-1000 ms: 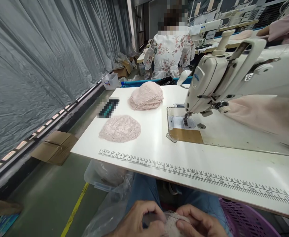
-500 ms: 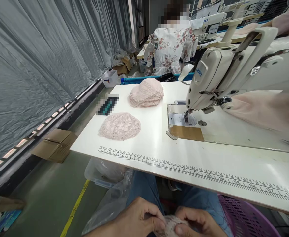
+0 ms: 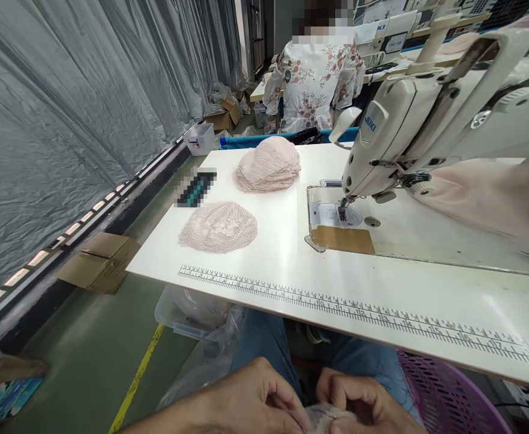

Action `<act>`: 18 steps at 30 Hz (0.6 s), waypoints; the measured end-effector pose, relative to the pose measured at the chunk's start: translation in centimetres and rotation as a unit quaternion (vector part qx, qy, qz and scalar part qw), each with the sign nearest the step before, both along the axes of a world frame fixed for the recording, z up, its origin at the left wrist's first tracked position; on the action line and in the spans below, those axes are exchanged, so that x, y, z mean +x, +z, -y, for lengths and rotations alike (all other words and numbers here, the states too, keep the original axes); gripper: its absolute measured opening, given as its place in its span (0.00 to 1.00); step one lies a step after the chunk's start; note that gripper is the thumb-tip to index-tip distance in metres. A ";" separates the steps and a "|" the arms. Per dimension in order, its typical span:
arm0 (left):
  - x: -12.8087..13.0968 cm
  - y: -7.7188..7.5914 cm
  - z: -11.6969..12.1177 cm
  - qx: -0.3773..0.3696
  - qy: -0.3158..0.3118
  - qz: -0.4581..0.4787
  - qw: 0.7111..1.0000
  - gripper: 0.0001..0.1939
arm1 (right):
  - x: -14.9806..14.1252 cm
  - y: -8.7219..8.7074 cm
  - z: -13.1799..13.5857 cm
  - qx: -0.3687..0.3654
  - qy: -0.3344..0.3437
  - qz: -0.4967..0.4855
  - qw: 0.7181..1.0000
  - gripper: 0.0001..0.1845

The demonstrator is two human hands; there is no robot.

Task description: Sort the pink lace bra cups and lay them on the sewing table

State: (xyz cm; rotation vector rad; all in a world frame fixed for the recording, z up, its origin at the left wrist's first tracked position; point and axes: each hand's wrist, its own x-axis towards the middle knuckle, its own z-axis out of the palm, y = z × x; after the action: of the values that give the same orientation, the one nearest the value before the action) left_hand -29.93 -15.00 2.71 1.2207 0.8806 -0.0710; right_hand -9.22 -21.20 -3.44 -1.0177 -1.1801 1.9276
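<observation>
My left hand (image 3: 255,398) and my right hand (image 3: 359,401) meet in my lap at the bottom edge, below the table. Both pinch a small pink lace piece (image 3: 323,416), mostly hidden by the fingers. On the white table (image 3: 282,265) lies a flat pink lace piece (image 3: 219,228) near the left side. A stack of pink lace pieces (image 3: 269,164) sits farther back. A cream sewing machine (image 3: 427,126) stands on the right, its needle (image 3: 342,211) over the plate.
A printed ruler strip (image 3: 359,313) runs along the table's front edge. A purple basket (image 3: 449,398) is at my right knee; a clear plastic bin (image 3: 187,313) and bag sit under the table. Cardboard box (image 3: 99,262) lies on the floor. Another person (image 3: 313,84) works behind.
My hands have slid lower toward the frame's bottom edge with the lace piece. The view tilted up slightly, so the table sits a little higher.
</observation>
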 end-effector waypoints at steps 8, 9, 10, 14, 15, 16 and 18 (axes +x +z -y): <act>-0.5 -0.6 -0.2 -0.019 0.009 0.004 1.000 0.17 | 0.0 0.5 -0.4 -0.036 0.005 0.018 0.999 0.22; -0.6 -0.7 -0.2 -0.017 0.010 0.009 1.000 0.20 | 0.1 0.6 -0.5 -0.039 0.001 0.020 0.999 0.23; -0.7 -0.7 -0.2 -0.015 0.009 0.013 1.000 0.23 | 0.2 0.7 -0.4 -0.042 -0.004 0.023 0.999 0.23; -0.8 -1.0 -0.2 -0.025 -0.002 -0.002 1.000 0.24 | 0.5 0.9 -0.2 -0.046 -0.019 0.039 0.998 0.24; -0.8 -1.0 -0.1 -0.025 -0.001 -0.010 1.000 0.22 | 0.5 0.8 -0.2 -0.046 -0.021 0.043 0.998 0.24; -0.7 -1.1 -0.1 -0.023 0.002 -0.018 1.000 0.21 | 0.6 0.7 -0.2 -0.045 -0.021 0.046 0.998 0.24; -0.5 -1.2 0.0 -0.025 0.017 -0.024 0.999 0.17 | 0.6 0.5 -0.1 -0.041 -0.015 0.047 0.998 0.24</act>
State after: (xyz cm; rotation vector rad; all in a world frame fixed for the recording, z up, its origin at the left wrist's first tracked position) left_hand -30.45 -15.02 1.47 1.1619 0.9356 -0.0953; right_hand -8.59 -21.06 -2.94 -1.1737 -1.1384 1.9377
